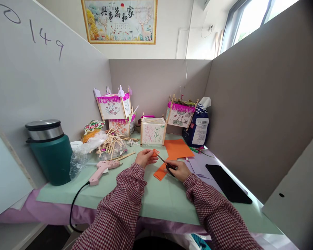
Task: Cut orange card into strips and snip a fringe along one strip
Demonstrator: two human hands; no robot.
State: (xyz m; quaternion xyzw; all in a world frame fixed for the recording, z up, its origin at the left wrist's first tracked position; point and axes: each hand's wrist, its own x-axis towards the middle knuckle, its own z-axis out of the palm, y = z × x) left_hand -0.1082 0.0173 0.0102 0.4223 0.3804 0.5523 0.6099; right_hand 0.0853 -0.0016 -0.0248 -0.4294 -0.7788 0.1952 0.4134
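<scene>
My left hand (145, 158) pinches a small orange paper strip (155, 152), whose edge shows narrow fringe-like cuts. In my right hand (182, 170) is a pair of black-handled scissors (170, 168); the blades point up and left, with their tips at the strip. Below the scissors lie orange paper strips (160, 173). Just beyond, a larger orange paper sheet (177, 148) rests on the green table cover (169, 205). Straight ahead of my hands stands a white paper lantern (153, 131) on a stick frame, with plant drawings on its sides.
Left are a pink glue gun (102, 171) with a black cord, a pile of wooden sticks (112, 143) and a green flask (50, 152). Fringed lanterns (114, 107) stand behind. At right lie a black tablet-like slab (228, 182) and lilac paper (200, 165). Grey partitions (161, 80) enclose the table.
</scene>
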